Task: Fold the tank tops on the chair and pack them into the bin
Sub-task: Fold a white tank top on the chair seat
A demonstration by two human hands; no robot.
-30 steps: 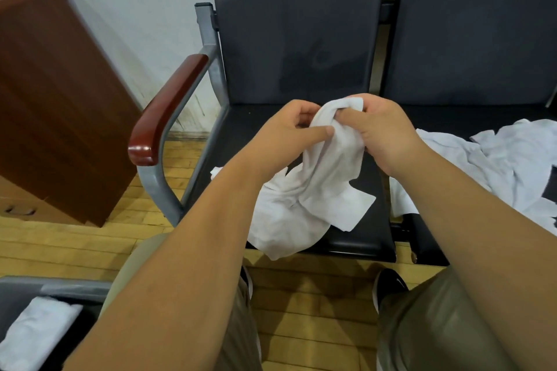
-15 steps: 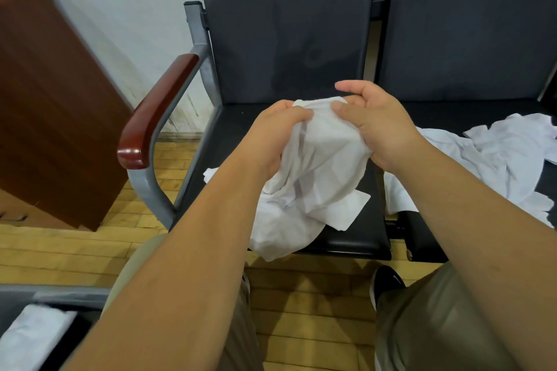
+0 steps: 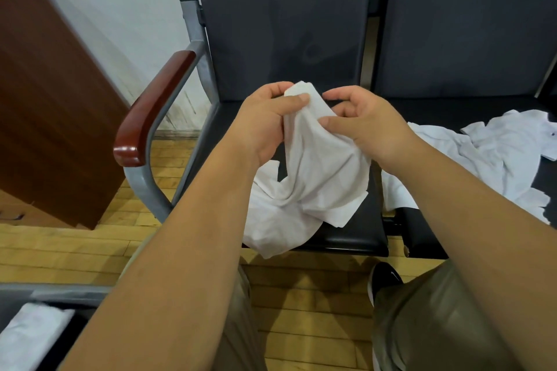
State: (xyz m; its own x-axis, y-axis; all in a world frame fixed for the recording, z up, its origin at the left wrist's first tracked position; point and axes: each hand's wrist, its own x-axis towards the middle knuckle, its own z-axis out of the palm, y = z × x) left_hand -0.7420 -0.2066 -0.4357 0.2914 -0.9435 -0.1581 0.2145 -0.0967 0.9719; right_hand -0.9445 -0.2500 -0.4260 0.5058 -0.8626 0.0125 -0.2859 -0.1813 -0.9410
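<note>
Wall: plain white painted wall [image 3: 120, 9]
Floor: yellow wooden plank floor [image 3: 60, 244]
Cabinet: reddish-brown wooden cabinet [image 3: 45, 99] at left
Seats: black padded chairs [image 3: 286, 39], grey metal frame [image 3: 197, 45]

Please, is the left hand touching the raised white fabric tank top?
Touching: the head view shows the left hand pinching the raised white fabric tank top.

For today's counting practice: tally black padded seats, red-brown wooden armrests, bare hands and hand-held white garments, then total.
Black padded seats: 2
Red-brown wooden armrest: 1
Bare left hand, bare right hand: 2
White fabric tank top in hand: 1
Total: 6
</note>
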